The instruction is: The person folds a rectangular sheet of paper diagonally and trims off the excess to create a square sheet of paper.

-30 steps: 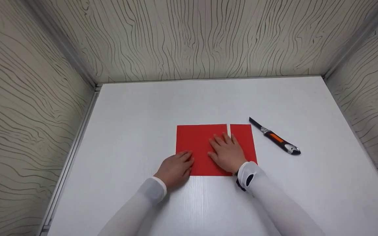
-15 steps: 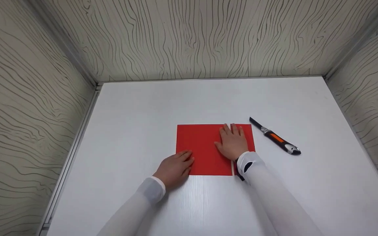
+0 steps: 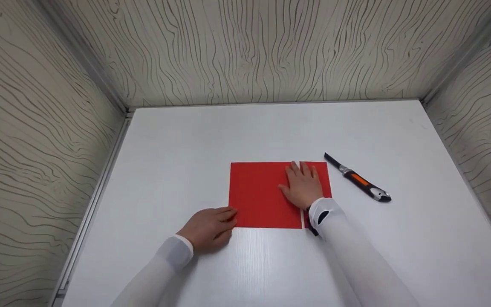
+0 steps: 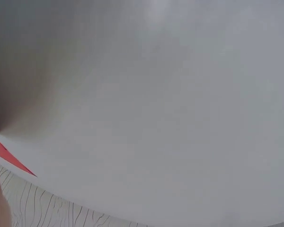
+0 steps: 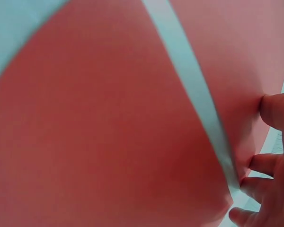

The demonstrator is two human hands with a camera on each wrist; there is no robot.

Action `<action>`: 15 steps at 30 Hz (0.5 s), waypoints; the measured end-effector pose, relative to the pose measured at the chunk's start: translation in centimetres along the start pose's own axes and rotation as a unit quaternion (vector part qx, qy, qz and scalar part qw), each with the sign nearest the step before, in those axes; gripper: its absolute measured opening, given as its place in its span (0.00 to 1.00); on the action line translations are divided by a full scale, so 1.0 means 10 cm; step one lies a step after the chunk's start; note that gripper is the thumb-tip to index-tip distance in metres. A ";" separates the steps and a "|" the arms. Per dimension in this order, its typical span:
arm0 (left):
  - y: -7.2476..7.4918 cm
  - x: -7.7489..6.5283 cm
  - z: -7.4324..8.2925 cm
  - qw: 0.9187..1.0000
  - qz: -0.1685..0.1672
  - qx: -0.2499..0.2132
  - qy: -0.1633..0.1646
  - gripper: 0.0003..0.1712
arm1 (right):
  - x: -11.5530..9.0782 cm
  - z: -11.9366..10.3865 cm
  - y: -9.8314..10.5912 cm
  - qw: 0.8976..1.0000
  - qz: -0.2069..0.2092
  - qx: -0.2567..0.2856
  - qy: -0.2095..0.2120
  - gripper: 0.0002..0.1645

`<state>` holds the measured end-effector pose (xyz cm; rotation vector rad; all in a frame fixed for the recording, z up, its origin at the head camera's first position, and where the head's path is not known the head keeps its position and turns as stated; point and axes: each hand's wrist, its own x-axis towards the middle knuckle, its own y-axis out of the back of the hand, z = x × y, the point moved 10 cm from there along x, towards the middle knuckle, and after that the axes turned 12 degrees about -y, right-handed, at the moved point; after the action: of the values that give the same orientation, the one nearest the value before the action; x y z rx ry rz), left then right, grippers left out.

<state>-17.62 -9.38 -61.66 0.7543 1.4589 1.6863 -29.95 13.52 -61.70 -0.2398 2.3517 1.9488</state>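
A large red sheet (image 3: 262, 198) lies flat on the white table, with a narrow red strip (image 3: 324, 179) along its right side. A thin white gap runs between the two. My right hand (image 3: 303, 187) rests palm down across both pieces, fingers spread toward their far edge and thumb out to the left on the large sheet. At the sheet's near left corner, my left hand (image 3: 209, 230) lays its extended fingers over the edge. In the right wrist view the fingertips (image 5: 272, 111) press on the red surface beside the gap. Only a red corner (image 4: 16, 161) shows in the left wrist view.
To the right of the strip lies a utility knife (image 3: 358, 179) with a black and orange handle, its dark blade out and pointing toward the back left. Wood-patterned panels (image 3: 245, 55) border the table (image 3: 186, 140) at the back and sides.
My right hand has slid away from me and slightly right over the gap, then stayed there. My left hand has drawn back left and toward me to the sheet's corner. The knife has not moved.
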 end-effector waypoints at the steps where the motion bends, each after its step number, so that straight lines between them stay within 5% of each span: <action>1: 0.00 -0.04 0.00 1.000 0.006 -0.001 -0.006 0.26 | 0.01 0.00 0.00 1.000 -0.002 0.003 -0.001 0.43; 8: 0.01 -0.12 -0.05 0.999 0.033 -0.021 -0.014 0.23 | 0.06 0.04 0.01 1.000 -0.003 0.016 -0.007 0.43; 15: 0.12 0.04 -0.21 0.995 0.058 -0.070 0.040 0.20 | 0.04 0.15 0.06 0.999 -0.001 0.045 0.000 0.45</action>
<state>-19.76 -10.22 -60.83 0.7132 1.3569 1.9054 -30.51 15.05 -61.51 -0.2367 2.4310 1.8369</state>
